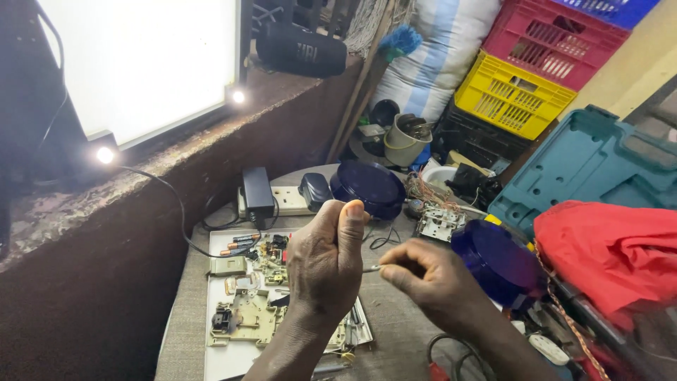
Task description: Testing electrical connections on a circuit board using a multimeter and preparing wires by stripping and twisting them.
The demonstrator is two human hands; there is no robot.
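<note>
- Here, seen from a head camera looking down, two bare hands meet above a cluttered surface (395,331) covered in grey cloth
- The left hand (326,259) is closed in a loose fist, thumb up, and seems to grip something small inside it; what that is stays hidden
- The right hand (430,279) is closed in a pinch, thumb and forefinger holding a thin metal pin (371,268) that points at the left fist and almost touches it
- The pin is up in the air between the two hands, above the surface, not resting on anything
- Below the left hand lies a white tray (229,356) with an opened circuit board (243,317), small parts and a few batteries (240,244)
- Behind the hands sit a power strip (285,201) with a black adapter (257,189) plugged in, and a dark blue round lid (368,187); a second blue lid (497,261) lies just right of the right hand
- Further right are a red cloth (610,250) and a teal tool case (589,166); stacked yellow and red crates (525,67) stand at the back
- Judged from this, the step in hand is fitting or joining the pin to whatever the left fist holds
- The next move likely calls for a small, steady push of the right hand with the tip kept aligned, while the left holds firm
</note>
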